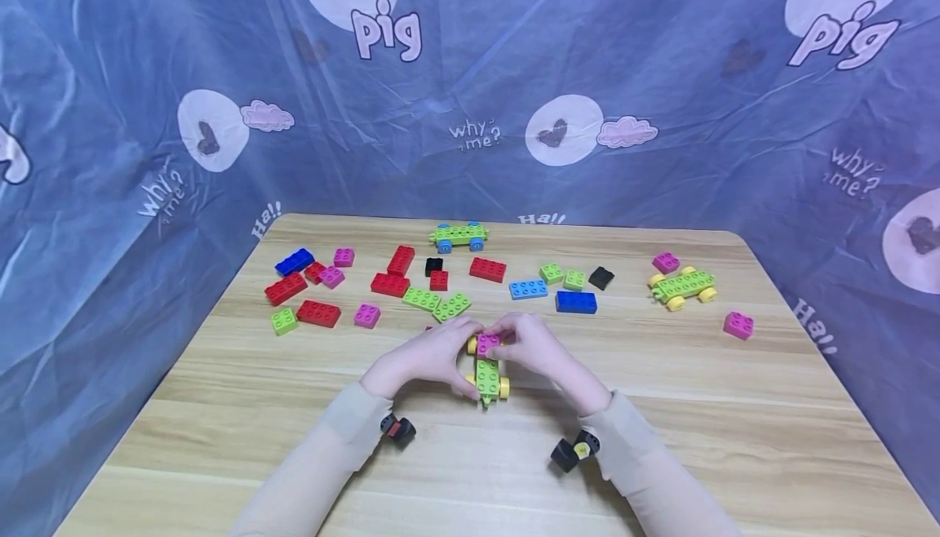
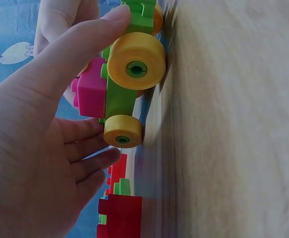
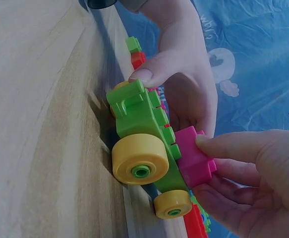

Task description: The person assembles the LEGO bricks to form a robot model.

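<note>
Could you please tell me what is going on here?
A person's left hand holds a green wheeled base by its left side, while the right hand pinches a pink brick at the base's far end. Whether it is fully pressed on is hard to tell. Loose bricks and two other wheeled bases sit elsewhere on the table.

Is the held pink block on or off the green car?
On: the pink block sits atop the green car, its underside against it in both wrist views. Whether fully pressed: cannot tell.
</note>
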Demonstrator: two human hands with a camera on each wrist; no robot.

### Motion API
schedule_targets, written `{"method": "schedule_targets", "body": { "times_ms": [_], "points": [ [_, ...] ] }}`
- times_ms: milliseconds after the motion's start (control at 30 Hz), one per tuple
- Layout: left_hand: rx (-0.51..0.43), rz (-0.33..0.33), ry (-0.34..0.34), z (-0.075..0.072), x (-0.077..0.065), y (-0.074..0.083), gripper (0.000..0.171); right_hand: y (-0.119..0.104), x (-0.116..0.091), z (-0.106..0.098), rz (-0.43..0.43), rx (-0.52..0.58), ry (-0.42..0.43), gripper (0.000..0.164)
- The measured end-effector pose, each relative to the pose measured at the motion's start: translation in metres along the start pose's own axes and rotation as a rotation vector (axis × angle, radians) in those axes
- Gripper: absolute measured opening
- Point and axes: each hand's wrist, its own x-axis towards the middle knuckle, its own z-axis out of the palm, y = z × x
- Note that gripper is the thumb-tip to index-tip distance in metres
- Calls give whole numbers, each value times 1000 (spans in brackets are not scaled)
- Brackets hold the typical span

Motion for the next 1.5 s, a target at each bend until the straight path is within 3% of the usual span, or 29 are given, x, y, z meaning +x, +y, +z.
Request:
{"method": "schedule_targets", "body": {
  "times_ms": [700, 1267, 1500],
  "points": [
    [-4, -31, -10, 2, -1, -1, 106, -1, 3, 0, 55, 12, -29, 32],
    [9, -13, -15, -2, 0, -1, 105, 0, 0, -2, -34, -38, -8, 32],
    [7, -15, -50, -7, -3, 2, 112, 6, -2, -4, -60, -44, -5, 47]
  ]
}}
